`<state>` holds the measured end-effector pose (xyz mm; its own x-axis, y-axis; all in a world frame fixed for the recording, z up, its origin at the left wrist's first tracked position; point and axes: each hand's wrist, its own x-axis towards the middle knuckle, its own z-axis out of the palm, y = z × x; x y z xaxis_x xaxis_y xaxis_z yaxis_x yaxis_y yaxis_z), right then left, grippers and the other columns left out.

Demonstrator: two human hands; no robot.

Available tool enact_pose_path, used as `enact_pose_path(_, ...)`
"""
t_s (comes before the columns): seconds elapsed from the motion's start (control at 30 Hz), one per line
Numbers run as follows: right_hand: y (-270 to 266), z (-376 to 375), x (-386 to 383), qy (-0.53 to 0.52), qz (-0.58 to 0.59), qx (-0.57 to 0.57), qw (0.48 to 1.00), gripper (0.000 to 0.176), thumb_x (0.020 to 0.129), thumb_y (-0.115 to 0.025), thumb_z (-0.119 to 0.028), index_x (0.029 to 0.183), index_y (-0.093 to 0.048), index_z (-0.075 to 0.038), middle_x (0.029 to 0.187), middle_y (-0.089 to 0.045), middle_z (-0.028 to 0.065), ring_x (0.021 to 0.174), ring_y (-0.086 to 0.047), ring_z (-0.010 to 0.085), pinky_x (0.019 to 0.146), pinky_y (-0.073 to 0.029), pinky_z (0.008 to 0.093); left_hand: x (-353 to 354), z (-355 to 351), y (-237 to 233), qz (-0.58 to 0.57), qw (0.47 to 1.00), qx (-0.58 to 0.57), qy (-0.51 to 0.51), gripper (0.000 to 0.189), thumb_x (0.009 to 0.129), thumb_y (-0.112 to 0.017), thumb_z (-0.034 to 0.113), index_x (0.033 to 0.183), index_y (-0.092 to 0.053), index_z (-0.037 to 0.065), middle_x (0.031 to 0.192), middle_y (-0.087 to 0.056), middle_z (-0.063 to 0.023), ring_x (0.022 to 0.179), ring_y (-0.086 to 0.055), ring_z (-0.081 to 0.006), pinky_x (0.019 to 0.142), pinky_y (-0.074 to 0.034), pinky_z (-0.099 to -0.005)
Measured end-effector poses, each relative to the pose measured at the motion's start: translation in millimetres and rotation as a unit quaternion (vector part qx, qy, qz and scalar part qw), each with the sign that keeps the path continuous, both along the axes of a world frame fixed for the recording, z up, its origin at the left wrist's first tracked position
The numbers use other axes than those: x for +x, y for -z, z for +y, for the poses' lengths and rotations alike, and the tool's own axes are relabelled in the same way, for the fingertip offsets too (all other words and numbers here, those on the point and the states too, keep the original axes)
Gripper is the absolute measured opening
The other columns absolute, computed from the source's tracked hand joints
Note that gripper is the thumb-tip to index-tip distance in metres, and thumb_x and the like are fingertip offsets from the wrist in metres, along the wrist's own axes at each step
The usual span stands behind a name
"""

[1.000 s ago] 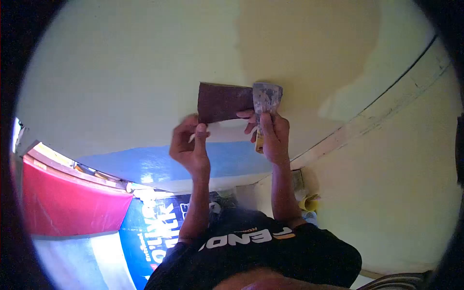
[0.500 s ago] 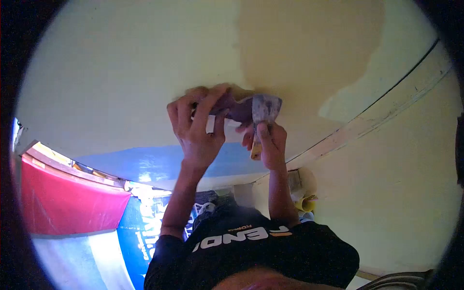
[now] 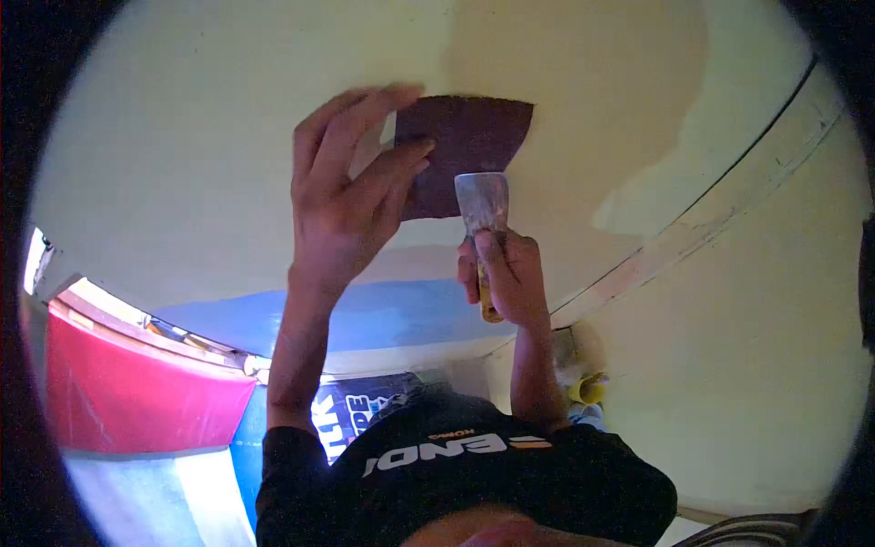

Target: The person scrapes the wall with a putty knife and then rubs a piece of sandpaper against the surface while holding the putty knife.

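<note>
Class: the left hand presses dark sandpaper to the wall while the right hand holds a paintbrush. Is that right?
No. The head view shows the right hand holding a putty knife, not a paintbrush. The left hand does press dark sandpaper to the wall.

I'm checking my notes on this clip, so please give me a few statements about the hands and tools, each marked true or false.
1. The left hand lies with spread fingers on a dark brown sheet held against the pale surface. True.
2. The right hand holds a paint roller. False: its grip is closed on the yellow handle of a scraper.
3. The scraper's blade points up and reaches the sheet's lower edge. True.
4. The person's shirt is white. False: it is black with pale lettering.
5. Both hands press on the sheet. False: only the left hand is on it.
</note>
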<state>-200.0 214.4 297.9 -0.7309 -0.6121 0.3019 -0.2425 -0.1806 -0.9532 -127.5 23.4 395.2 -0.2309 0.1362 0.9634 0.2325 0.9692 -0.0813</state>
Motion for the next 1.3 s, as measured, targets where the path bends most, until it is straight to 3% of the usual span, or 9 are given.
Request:
enact_pose_path(0.2, 12.8, -11.6, 6.5, -0.009, -0.02, -0.045, 0.999, 0.039, 0.106, -0.044, -0.032, 0.086, -0.059, -0.002, 0.057, -0.057, 0.0051, 0.041, -0.053, 0.0106, 0.038, -0.04, 0.0272, -6.4, 1.0, 24.2, 0.015, 0.999, 0.034, -0.034, 0.023, 0.071, -0.081, 0.007, 0.092, -0.078, 0.014, 0.127, -0.065, 0.0001, 0.118, -0.052, -0.0242, 0.099, -0.043, -0.0329)
enact_pose_path(0.3, 14.3, -15.0, 6.3, -0.017, -0.026, -0.03, 0.999, 0.038, 0.106, -0.046, -0.031, 0.085, -0.058, -0.002, 0.056, -0.055, 0.0069, 0.04, -0.049, 0.0116, 0.038, -0.041, 0.0267, -8.5, 4.3, 32.1, 0.029, 0.996, 0.079, -0.027, 0.026, 0.074, -0.082, 0.012, 0.099, -0.079, 0.02, 0.125, -0.066, 0.0013, 0.118, -0.054, -0.0231, 0.103, -0.04, -0.0358)
enact_pose_path(0.4, 2.9, -18.7, 8.9, -0.005, -0.033, -0.008, 0.999, 0.039, 0.105, -0.047, -0.033, 0.085, -0.058, -0.002, 0.058, -0.055, 0.006, 0.04, -0.049, 0.0113, 0.038, -0.041, 0.026, -3.5, 6.7, 29.5, 0.008, 0.995, 0.083, -0.046, 0.029, 0.074, -0.079, 0.006, 0.1, -0.079, 0.02, 0.125, -0.066, 0.0005, 0.118, -0.054, -0.0228, 0.102, -0.041, -0.0358)
enact_pose_path(0.5, -6.3, -26.2, 9.0, -0.019, -0.088, -0.06, 0.994, 0.041, 0.104, -0.049, -0.037, 0.086, -0.06, -0.001, 0.055, -0.054, 0.0036, 0.04, -0.05, 0.0103, 0.037, -0.039, 0.0261, -0.4, 8.1, 25.3, -0.004, 0.996, 0.084, -0.032, 0.033, 0.069, -0.072, -0.005, 0.098, -0.078, 0.01, 0.124, -0.065, 0.0006, 0.115, -0.051, -0.0246, 0.098, -0.042, -0.033)
enact_pose_path(0.6, -30.4, -37.5, 6.4, 0.003, -0.053, -0.05, 0.997, 0.041, 0.104, -0.05, -0.038, 0.086, -0.059, -0.002, 0.056, -0.054, 0.0033, 0.041, -0.05, 0.0094, 0.037, -0.039, 0.0259, -1.3, 4.9, 21.8, 0.008, 0.997, 0.066, -0.032, 0.038, 0.066, -0.07, -0.007, 0.098, -0.079, 0.012, 0.123, -0.065, -0.0019, 0.114, -0.051, -0.0248, 0.097, -0.041, -0.0334)
enact_pose_path(0.7, -33.1, -34.4, 9.1, -0.002, -0.113, -0.053, 0.992, 0.043, 0.103, -0.05, -0.04, 0.086, -0.06, -0.002, 0.057, -0.054, 0.0027, 0.041, -0.05, 0.0094, 0.037, -0.04, 0.0255, -2.1, 4.7, 21.2, 0.027, 0.996, 0.082, -0.034, 0.039, 0.065, -0.072, -0.005, 0.098, -0.079, 0.015, 0.115, -0.065, -0.005, 0.112, -0.052, -0.0238, 0.095, -0.04, -0.0341)
enact_pose_path(0.9, -7.3, -27.4, 13.9, -0.027, -0.114, -0.064, 0.991, 0.036, 0.104, -0.051, -0.032, 0.087, -0.057, 0.0, 0.064, -0.053, 0.0046, 0.049, -0.051, 0.0098, 0.037, -0.043, 0.0258, -7.9, 2.2, 34.1, 0.07, 0.989, 0.122, -0.035, 0.033, 0.069, -0.079, 0.004, 0.098, -0.08, 0.02, 0.103, -0.06, -0.0034, 0.102, -0.052, -0.0222, 0.089, -0.036, -0.0344)
enact_pose_path(1.0, -35.7, -33.1, 14.3, -0.016, -0.117, -0.077, 0.99, 0.036, 0.104, -0.05, -0.031, 0.088, -0.057, 0.0, 0.065, -0.053, 0.0045, 0.051, -0.052, 0.0094, 0.037, -0.044, 0.0255, -2.7, 2.0, 34.4, 0.038, 0.991, 0.108, -0.074, 0.032, 0.072, -0.08, 0.01, 0.1, -0.08, 0.025, 0.105, -0.058, -0.0011, 0.101, -0.048, -0.0206, 0.088, -0.031, -0.034)
enact_pose_path(1.3, -32.4, -29.0, 11.7, -0.034, -0.074, -0.013, 0.997, 0.045, 0.103, -0.049, -0.042, 0.081, -0.057, -0.003, 0.057, -0.052, 0.0013, 0.041, -0.048, 0.0086, 0.037, -0.039, 0.0253, -2.2, 3.6, 38.4, 0.023, 0.983, 0.127, -0.128, 0.031, 0.076, -0.079, 0.015, 0.102, -0.079, 0.031, 0.109, -0.056, 0.0056, 0.102, -0.041, -0.0173, 0.084, -0.025, -0.0336)
